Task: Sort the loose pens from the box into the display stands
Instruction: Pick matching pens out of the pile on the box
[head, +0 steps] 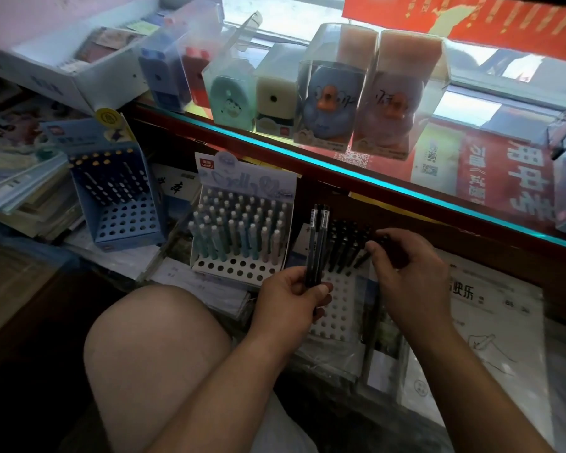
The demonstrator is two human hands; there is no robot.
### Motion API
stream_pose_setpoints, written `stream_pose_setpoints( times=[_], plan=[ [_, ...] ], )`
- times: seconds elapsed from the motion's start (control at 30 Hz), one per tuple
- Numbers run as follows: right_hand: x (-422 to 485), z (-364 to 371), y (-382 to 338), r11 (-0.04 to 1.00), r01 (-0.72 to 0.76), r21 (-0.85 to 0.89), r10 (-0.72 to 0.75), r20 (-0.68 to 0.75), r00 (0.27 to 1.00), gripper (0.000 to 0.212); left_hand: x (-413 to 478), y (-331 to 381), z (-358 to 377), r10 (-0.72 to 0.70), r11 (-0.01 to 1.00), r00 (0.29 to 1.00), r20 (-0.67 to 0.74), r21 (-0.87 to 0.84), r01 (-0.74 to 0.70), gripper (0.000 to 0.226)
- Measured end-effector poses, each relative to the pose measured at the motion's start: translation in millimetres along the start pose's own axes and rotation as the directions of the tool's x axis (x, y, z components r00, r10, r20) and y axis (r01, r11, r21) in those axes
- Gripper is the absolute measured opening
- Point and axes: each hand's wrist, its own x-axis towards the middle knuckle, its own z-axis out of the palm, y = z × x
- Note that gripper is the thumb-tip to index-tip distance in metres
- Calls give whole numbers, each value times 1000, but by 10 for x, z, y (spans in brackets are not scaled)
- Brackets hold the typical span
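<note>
My left hand (pixel 291 300) grips a small bunch of black pens (pixel 317 243), held upright with their caps up. Right behind it stands a white display stand (pixel 335 308) with rows of round holes; several black pens (pixel 347 246) fill its back rows. My right hand (pixel 406 273) reaches over that stand and pinches one black pen (pixel 363 258) among those standing there. Left of it is a white stand of pastel pens (pixel 242 233), its front row of holes bare. Further left stands a blue stand (pixel 125 220) with dark pens at the back. No box of loose pens is visible.
A glass shelf edge (pixel 340 168) runs overhead, carrying boxed pencil sharpeners (pixel 334 93). Stacked notebooks (pixel 23 191) lie at the left, wrapped paper packs (pixel 497 322) at the right. My bare knee (pixel 157 354) rises in the foreground, just below the stands.
</note>
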Motion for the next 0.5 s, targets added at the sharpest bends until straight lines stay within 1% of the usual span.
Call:
stream_pose_setpoints(
  times=[0.1,0.17,0.23,0.3,0.4,0.47,0.5],
  plan=[
    [6,20,-13,999,-34,-41,37,62,997,28,-4,7,1,3,1000,1000,4,9,-3,21],
    [-1,27,-24,998,-58,-21,59,65,996,30,-4,6,0,-2,1000,1000,6,10,2,22],
    [2,48,-16,998,-4,-55,8,56,998,24,-1,11,-4,-10,1000,1000,8,7,10,21],
    [-3,84,25,986,64,-152,-58,41,997,19,-8,14,0,-11,1000,1000,11,10,11,22],
    [-23,139,68,957,93,-276,-90,23,996,18,-10,5,-3,-12,1000,1000,17,7,12,25],
    [-25,139,39,952,89,-294,-84,29,996,23,-2,-2,-10,-12,1000,1000,18,7,12,26],
    [-20,120,3,964,67,-257,-62,29,998,26,-1,1,-16,-14,1000,1000,25,8,14,26]
  ],
)
